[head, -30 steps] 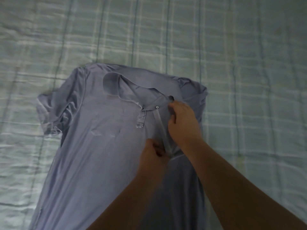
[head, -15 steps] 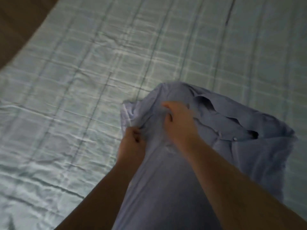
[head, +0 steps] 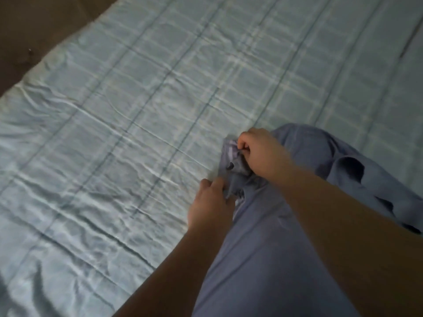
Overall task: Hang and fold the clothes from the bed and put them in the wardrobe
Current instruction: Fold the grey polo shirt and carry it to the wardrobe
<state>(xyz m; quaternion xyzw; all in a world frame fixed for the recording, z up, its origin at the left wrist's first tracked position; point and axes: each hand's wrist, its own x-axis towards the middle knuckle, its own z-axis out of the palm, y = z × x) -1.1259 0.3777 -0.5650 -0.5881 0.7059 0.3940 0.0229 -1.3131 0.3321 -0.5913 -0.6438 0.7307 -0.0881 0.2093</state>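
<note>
A lavender-blue polo shirt [head: 258, 255] lies on the bed [head: 137, 124] at the lower right of the head view, its collar opening [head: 348, 170] to the right. My right hand [head: 261, 154] is shut on the bunched left sleeve edge of the shirt. Just below and left of it, my left hand [head: 210, 207] pinches the same sleeve fabric. Both forearms cross over the shirt's body and hide part of it. No hanger shows.
The bed is covered with a pale green checked sheet, wrinkled at the left. A dark brown floor [head: 34, 30] shows beyond the bed's edge at the top left.
My hands left the collar placket and moved to the shirt's left sleeve, now gripping it. The view swung left, so the shirt sits lower right and the floor appears.
</note>
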